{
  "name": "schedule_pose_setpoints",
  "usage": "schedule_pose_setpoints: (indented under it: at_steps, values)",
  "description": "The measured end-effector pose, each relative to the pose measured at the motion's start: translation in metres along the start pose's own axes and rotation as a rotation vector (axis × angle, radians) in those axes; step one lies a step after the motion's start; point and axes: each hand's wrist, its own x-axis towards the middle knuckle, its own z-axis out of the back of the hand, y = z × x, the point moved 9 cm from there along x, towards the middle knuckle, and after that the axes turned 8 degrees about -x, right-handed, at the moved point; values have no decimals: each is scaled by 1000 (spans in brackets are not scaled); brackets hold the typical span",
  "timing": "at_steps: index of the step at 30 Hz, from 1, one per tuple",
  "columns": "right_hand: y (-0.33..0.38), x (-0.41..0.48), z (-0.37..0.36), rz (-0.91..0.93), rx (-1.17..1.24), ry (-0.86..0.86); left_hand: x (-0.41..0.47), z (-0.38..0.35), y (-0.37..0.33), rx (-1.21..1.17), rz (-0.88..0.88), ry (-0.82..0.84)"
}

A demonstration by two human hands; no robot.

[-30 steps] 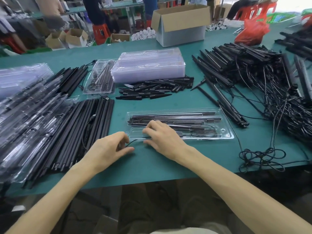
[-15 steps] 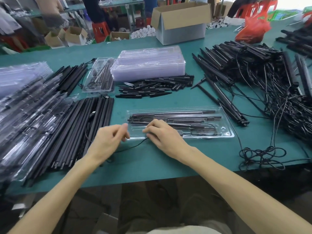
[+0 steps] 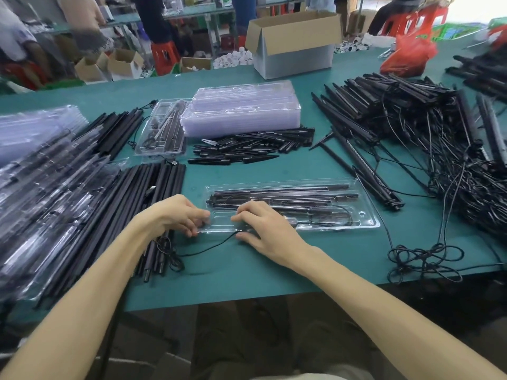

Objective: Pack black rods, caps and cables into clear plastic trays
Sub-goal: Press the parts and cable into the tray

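A clear plastic tray [image 3: 367,215] lies in front of me on the green table [image 3: 247,272], with black rods [image 3: 282,192] and a coiled cable in its slots. My left hand [image 3: 175,213] has its fingers curled at the tray's left end, pinching its corner. My right hand [image 3: 263,229] rests on the tray's near left part, fingers bent over a thin black cable [image 3: 208,249] that trails left to a small coil by the loose rods. Whether the right fingers pinch the cable is hidden.
Loose black rods [image 3: 137,212] and filled trays [image 3: 35,187] lie at my left. A stack of empty trays [image 3: 241,111] and pointed caps [image 3: 252,149] sit behind. Cabled rods [image 3: 411,116] pile up right, a cable tangle [image 3: 422,261] near the edge. A cardboard box [image 3: 296,42] stands at the back.
My left hand has moved right and forward onto the tray's left end. The cable trails further left under it. My right hand stays almost in place.
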Motion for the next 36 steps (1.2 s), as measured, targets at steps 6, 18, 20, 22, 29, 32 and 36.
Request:
schedule_pose_setpoints:
  at_steps: [6, 18, 20, 22, 29, 32, 36]
  values:
    - [5, -3, 3, 15, -31, -67, -4, -4, 8, -144, 24, 113]
    - [8, -5, 5, 33, -62, -96, -2, -10, 8, -133, -13, 71]
    - [8, -5, 6, 36, -65, -104, -3, -10, 7, -120, -18, 70]
    - [8, -5, 6, 39, -73, -112, -4, -10, 6, -107, -26, 64]
    - [7, -7, 5, 45, -86, -118, -6, -13, 5, -113, -50, 27]
    - [6, -8, 5, 37, -86, -119, -6, -14, 5, -157, -55, 24]
    - [7, -7, 6, 35, -92, -125, -5, -12, 6, -185, -53, 0]
